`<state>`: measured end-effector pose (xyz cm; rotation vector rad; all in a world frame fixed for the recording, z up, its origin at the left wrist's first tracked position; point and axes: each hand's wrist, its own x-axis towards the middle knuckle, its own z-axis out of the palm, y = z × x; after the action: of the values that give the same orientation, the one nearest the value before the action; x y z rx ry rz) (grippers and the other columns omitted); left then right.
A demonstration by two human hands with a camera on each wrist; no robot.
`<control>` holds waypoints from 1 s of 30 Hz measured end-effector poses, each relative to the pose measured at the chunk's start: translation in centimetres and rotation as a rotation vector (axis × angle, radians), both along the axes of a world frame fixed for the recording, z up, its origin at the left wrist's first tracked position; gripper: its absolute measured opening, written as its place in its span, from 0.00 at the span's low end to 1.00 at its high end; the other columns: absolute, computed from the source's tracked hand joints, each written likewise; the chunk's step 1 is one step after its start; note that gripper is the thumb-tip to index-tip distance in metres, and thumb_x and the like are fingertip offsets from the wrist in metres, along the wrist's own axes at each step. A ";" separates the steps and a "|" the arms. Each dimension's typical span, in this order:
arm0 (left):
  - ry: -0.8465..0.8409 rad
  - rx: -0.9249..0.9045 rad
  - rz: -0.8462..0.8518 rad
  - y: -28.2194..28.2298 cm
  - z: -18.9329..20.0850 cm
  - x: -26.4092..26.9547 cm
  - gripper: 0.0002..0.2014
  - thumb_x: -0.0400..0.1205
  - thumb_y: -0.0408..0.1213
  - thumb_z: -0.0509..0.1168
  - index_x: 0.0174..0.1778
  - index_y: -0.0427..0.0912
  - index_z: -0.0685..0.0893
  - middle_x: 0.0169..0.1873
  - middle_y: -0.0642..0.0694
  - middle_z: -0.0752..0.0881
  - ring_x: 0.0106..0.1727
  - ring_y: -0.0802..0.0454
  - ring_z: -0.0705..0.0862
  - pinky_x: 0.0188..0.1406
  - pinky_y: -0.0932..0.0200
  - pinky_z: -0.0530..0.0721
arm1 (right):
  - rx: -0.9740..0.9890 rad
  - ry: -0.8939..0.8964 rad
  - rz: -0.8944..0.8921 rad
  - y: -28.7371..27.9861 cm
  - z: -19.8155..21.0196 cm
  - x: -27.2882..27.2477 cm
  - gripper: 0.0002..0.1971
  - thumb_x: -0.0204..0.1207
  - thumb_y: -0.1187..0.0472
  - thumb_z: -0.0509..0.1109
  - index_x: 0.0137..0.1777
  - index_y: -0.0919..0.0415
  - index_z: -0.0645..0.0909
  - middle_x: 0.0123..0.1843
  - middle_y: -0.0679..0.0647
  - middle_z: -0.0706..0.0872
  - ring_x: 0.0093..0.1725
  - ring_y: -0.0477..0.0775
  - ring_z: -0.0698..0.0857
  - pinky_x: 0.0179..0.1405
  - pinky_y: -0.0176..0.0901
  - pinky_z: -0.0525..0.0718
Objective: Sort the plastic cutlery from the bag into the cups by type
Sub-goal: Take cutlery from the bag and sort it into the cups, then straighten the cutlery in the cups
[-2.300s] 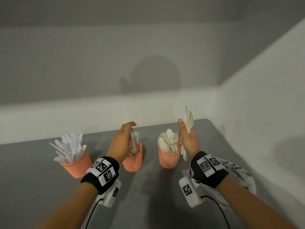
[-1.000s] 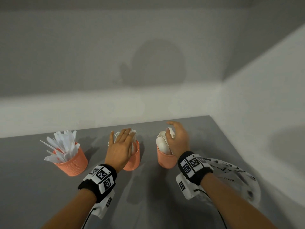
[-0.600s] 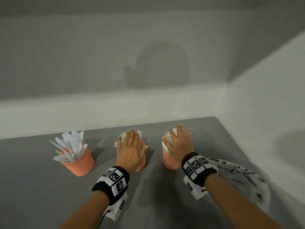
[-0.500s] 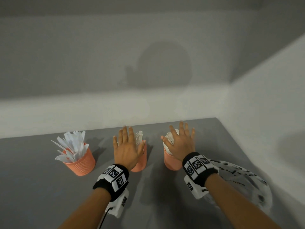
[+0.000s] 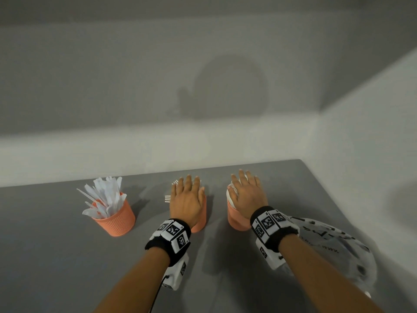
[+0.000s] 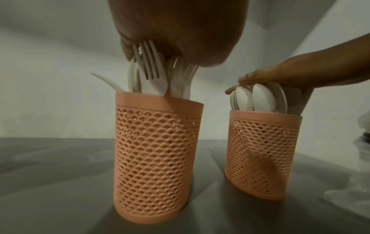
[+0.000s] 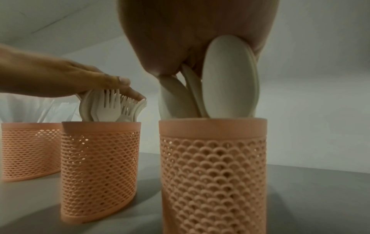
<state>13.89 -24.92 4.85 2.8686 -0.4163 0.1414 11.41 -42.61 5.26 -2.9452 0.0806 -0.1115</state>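
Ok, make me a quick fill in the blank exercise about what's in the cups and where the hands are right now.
1. The left hand lies flat on the ____ in the middle cup.
2. The right hand presses on the ____ in the right cup.
3. The left cup, touched by no hand, holds ____.
4. The bag lies beside the ____ forearm.

Missing words: forks; spoons; knives; right
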 end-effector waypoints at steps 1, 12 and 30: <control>0.000 -0.001 0.004 0.1 0.0 0.1 0.44 0.71 0.55 0.21 0.80 0.45 0.61 0.80 0.41 0.63 0.82 0.40 0.57 0.81 0.44 0.51 | -0.017 0.016 -0.004 0.0 0.1 0.0 0.50 0.62 0.40 0.21 0.81 0.57 0.59 0.83 0.61 0.58 0.83 0.61 0.55 0.81 0.55 0.49; 0.058 0.006 -0.002 -0.2 0.5 -1.1 0.40 0.77 0.64 0.34 0.83 0.45 0.45 0.83 0.40 0.46 0.84 0.45 0.43 0.81 0.42 0.39 | 0.136 0.108 -0.062 0.2 1.2 -0.4 0.32 0.83 0.40 0.46 0.83 0.54 0.51 0.85 0.62 0.46 0.84 0.60 0.43 0.81 0.61 0.40; 0.067 -0.302 -0.390 9.0 8.5 -12.2 0.15 0.77 0.46 0.59 0.53 0.46 0.86 0.37 0.49 0.89 0.35 0.61 0.84 0.41 0.61 0.81 | 0.854 -0.240 0.076 1.5 9.5 -10.7 0.09 0.78 0.66 0.65 0.53 0.61 0.85 0.43 0.54 0.88 0.36 0.33 0.84 0.45 0.23 0.79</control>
<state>1.66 -15.93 13.33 2.4374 -0.8490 0.0339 0.72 -41.10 14.80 -2.0635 -0.0184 -0.3256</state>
